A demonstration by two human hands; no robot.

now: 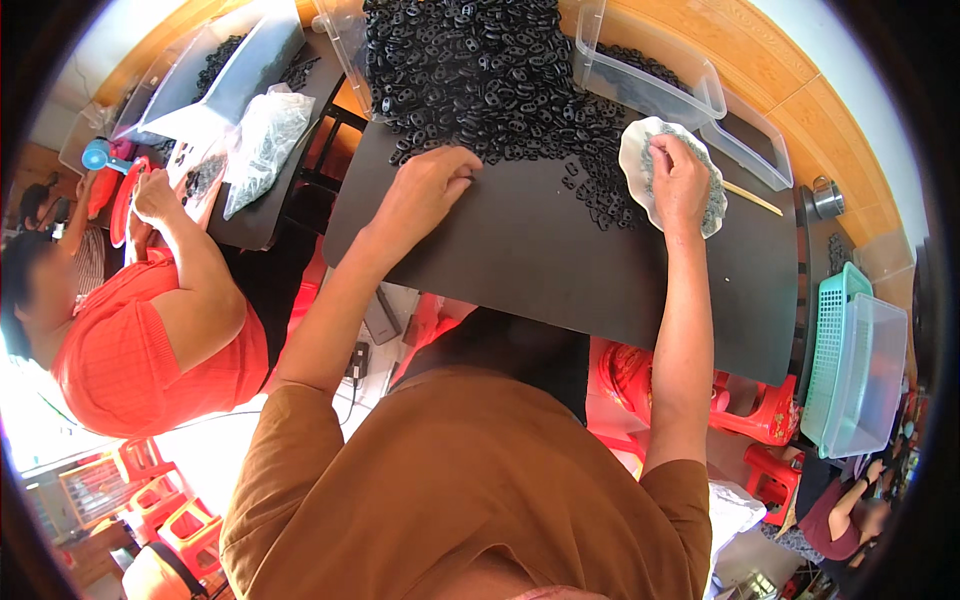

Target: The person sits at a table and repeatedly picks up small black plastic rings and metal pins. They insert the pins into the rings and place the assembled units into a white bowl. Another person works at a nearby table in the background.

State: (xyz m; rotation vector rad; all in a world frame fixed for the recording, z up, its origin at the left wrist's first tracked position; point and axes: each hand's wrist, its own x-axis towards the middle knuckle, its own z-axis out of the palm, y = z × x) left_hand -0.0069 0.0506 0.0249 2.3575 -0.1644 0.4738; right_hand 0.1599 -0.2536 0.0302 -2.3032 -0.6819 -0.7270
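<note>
A big heap of small black oval pieces with holes (465, 75) covers the far part of the dark table (520, 240). My left hand (425, 190) is by the heap's near left edge, fingers curled and thumb pressed in; anything between them is too small to make out. At the right, my right hand (682, 182) reaches into a white scalloped bowl (634, 160) of tiny grey-green bits (714, 208). Its fingertips are closed together among the bits, and what they pinch is hidden. Loose black pieces (605, 200) trail from the heap toward the bowl.
Clear plastic bins (650, 90) stand along the far side. A thin wooden stick (752, 198) juts from beside the bowl. Beyond the table's right end are a green basket (825, 350) and red stools (770, 410). A co-worker in red (165, 340) works at the left table.
</note>
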